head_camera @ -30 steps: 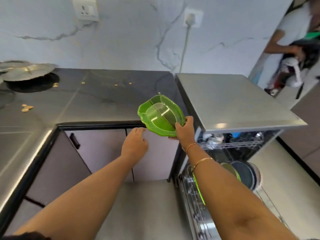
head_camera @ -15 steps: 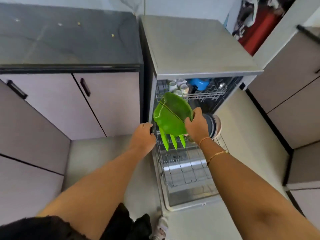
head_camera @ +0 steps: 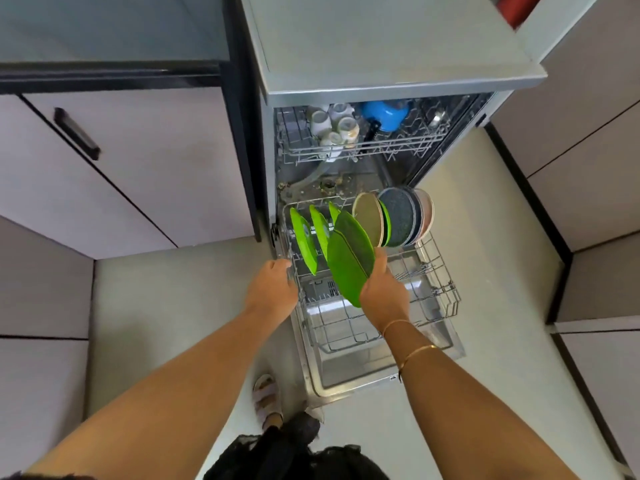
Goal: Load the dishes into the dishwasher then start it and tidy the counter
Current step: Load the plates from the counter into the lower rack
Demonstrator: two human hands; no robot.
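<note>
The dishwasher point(head_camera: 381, 46) stands open, with the door point(head_camera: 363, 372) folded down and the lower rack point(head_camera: 436, 271) drawn out over it.

The right hand point(head_camera: 382, 289) holds the green plate point(head_camera: 349, 258) by its right-hand edge. The thumb lies against that edge, and the fingers pass behind the plate, out of view. The plate stands on edge, tilted, above the left-centre part of the lower rack. Whether its lower edge touches the wires cannot be determined.

The left hand point(head_camera: 273, 289) is at the left rim of the lower rack, just beside the plate, with its fingers curled onto the rim wire.

Three green dishes point(head_camera: 304, 239) stand on edge in the rack, directly behind and to the left of the held plate. A row of round plates point(head_camera: 398, 216) stands at the rear right of the same rack. The upper rack point(head_camera: 398, 147) holds white cups point(head_camera: 332, 128) and a blue bowl point(head_camera: 384, 114). Two thin bangles point(head_camera: 415, 351) circle the right wrist.
</note>
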